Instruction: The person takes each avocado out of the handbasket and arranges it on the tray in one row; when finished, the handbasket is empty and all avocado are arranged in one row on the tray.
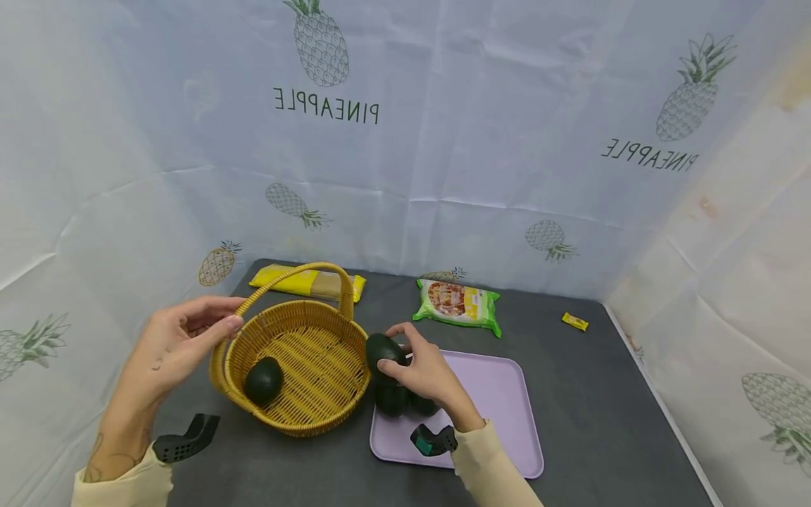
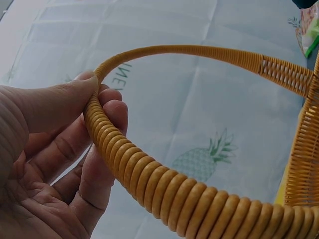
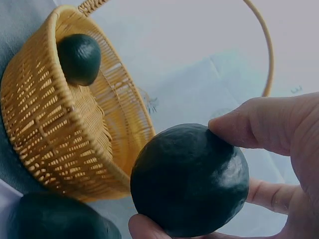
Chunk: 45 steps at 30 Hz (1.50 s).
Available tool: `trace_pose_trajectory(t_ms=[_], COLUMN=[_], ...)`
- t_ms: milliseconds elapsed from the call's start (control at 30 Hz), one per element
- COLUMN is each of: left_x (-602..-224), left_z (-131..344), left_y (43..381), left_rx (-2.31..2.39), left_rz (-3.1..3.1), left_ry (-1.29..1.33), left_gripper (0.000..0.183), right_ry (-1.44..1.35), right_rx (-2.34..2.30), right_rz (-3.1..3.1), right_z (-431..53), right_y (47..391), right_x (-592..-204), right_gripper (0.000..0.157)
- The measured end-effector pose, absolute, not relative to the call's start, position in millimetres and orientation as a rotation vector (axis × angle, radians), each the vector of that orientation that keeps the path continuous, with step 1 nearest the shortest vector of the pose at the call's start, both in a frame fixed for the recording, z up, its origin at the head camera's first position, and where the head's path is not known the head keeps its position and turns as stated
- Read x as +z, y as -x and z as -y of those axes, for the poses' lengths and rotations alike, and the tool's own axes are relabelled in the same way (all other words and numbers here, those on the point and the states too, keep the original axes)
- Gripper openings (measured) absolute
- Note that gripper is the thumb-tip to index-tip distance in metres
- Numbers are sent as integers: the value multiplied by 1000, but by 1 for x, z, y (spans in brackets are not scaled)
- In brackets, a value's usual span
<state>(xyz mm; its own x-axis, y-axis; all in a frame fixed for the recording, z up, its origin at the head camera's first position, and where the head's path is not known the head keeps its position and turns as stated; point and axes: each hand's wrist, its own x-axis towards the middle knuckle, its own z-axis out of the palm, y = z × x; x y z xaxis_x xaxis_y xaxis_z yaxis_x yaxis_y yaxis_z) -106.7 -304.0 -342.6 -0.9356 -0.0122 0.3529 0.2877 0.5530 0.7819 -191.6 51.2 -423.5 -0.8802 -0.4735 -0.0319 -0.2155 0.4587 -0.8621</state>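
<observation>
Left hand [image 1: 174, 345] on duty at the basket's ten o'clock in the head view, thumb and fingers pinching the handle [image 1: 262, 290], presumably to steady the wicker basket [image 1: 317, 373]. Over at the basket's three o'clock, the right hand [image 1: 434, 373]: fingers wrapped around the sides of a dark avocado [image 1: 380, 348], a grip that looks chosen to stop that smooth, round skin slipping. It's off the tray, close by the rim; whether it touches the wicker, I can't tell.

Now the containers! Inside the basket, one lone avocado [image 1: 263, 381] sits at eight o'clock against the wall, perhaps rolled there by its roundness. And on the lilac tray [image 1: 500, 401], at nine o'clock, at least two more dark fruits [image 1: 391, 403] bunch together, partly hidden by the right hand.
</observation>
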Motion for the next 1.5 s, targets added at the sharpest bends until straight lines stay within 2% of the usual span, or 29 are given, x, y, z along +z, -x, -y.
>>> trace_pose_trajectory(t_ms=[800, 1267, 1500], left_x=[-341, -341, -342], left_z=[303, 304, 304], left_y=[108, 109, 108], left_rx=[-1324, -1317, -1314], left_rz=[2488, 2487, 2488], left_ry=[217, 230, 217], left_gripper=[30, 29, 29], right_ry=[139, -111, -110], right_rx=[-1648, -1514, -1470], right_rz=[-2451, -2552, -2589], right_z=[-124, -153, -154], right_y=[192, 180, 176], right_x=[-442, -472, -485], right_gripper=[49, 48, 46])
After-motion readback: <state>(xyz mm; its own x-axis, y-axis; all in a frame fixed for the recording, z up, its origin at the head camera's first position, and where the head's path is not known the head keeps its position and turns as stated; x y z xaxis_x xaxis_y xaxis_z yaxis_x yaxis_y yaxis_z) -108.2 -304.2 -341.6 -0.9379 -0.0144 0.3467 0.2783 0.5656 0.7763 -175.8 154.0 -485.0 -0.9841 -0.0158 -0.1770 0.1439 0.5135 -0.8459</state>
